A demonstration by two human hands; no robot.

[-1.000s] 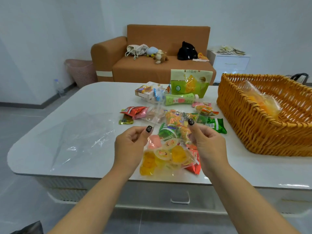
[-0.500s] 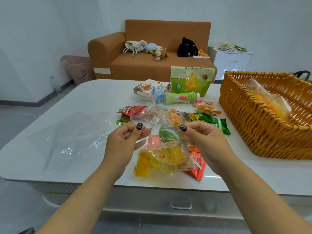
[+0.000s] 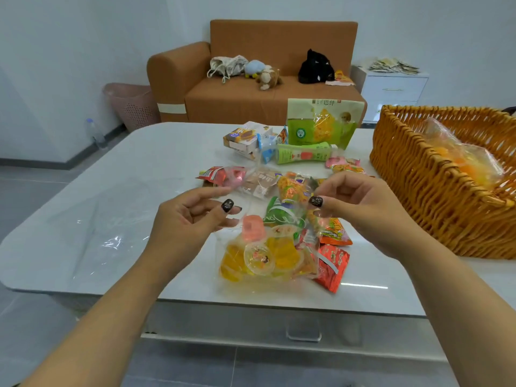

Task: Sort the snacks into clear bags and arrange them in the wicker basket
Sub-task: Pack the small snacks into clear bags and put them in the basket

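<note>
A clear bag of yellow and pink jelly cups lies on the white table near its front edge. My left hand pinches the bag's upper left edge between thumb and fingers. My right hand pinches the upper right edge, fingers curled. Loose snack packets lie just beyond the hands, and a red packet and an orange packet lie beside the bag. The wicker basket stands at the right with one filled clear bag inside.
Empty clear bags lie flat on the table's left side. At the back stand a green pouch, a green bottle on its side and small boxes. A sofa is behind the table.
My hands have moved a little apart and the mouth of the jelly bag is drawn wider between them. The bag's contents have settled lower on the table.
</note>
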